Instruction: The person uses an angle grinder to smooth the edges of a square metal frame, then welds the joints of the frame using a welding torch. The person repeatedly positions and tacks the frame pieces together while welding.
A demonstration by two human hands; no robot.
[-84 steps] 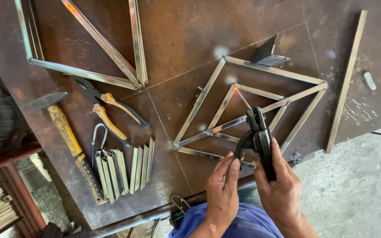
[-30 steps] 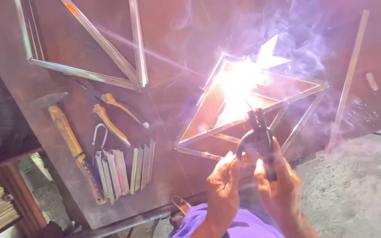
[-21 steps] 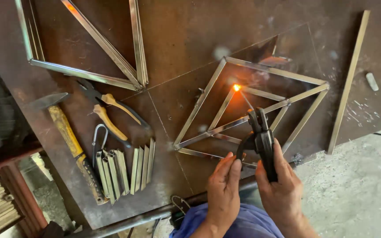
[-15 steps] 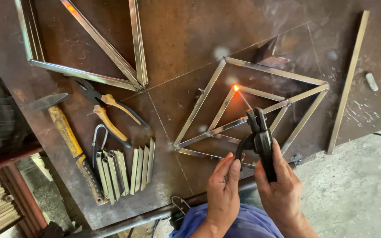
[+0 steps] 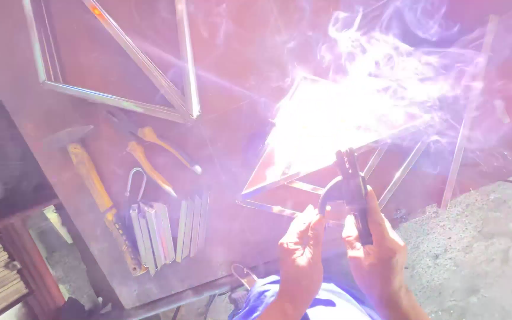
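1. Right hand [image 5: 380,255] closed around the black welding holder [image 5: 354,192]; left hand [image 5: 300,255] curled, steadying its hooked cable end.
2. Holder: rigid, likely hot at the tip; best gripped by the insulated handle.
3. Metal frame [image 5: 303,178] lies flat on the table [image 5: 232,71], half lost in glare.

Frame heavily overexposed; contrast washed out by pink-violet haze across whole view. Light source: white arc flare [image 5: 351,118] at centre right, detail blown out there. Smoke [image 5: 386,41] lit bright above flare, curling toward upper edge. Diamond frame [image 5: 280,184] largely swallowed by glare, only lower bars resolved. Electrode holder [image 5: 354,195] seen as dark silhouette against flare. Right hand [image 5: 377,255] and left hand [image 5: 300,258] lit from front, edges soft. Tools at left veiled, low contrast. Lower left corner dim.
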